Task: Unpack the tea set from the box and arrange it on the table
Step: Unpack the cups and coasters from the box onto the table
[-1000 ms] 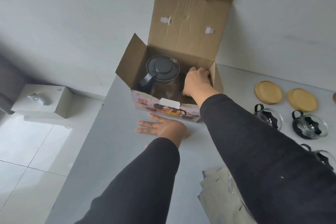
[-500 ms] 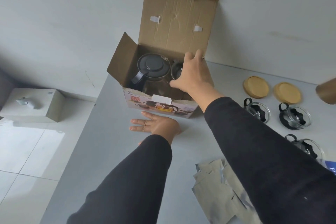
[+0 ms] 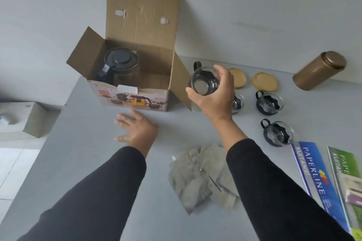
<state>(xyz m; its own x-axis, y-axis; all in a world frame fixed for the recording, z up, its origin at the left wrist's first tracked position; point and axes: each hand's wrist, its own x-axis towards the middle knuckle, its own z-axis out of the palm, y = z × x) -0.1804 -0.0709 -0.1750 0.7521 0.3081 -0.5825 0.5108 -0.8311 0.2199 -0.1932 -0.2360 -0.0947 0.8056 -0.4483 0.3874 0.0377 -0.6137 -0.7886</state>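
An open cardboard box (image 3: 129, 100) stands at the back of the grey table (image 3: 82, 162), and a glass teapot (image 3: 121, 64) with a black lid sits inside it. My right hand (image 3: 213, 98) holds a glass cup (image 3: 204, 80) with a black handle in the air, just right of the box. Flat on the table in front of the box rests my left hand (image 3: 135, 129), fingers spread. Three more glass cups stand on the table to the right: one (image 3: 238, 101) partly behind my hand, one (image 3: 269, 102) further right, one (image 3: 277, 133) nearer.
Two round wooden coasters (image 3: 264, 81) lie behind the cups. A bronze canister (image 3: 319, 70) stands at the back right. Crumpled plastic bags (image 3: 199, 176) lie between my arms. Blue and green booklets (image 3: 317, 178) lie at the right edge. The table's left edge drops to the floor.
My right hand has come out of the box with a glass cup and moved right. The view has swung right. My left hand stays flat on the table.
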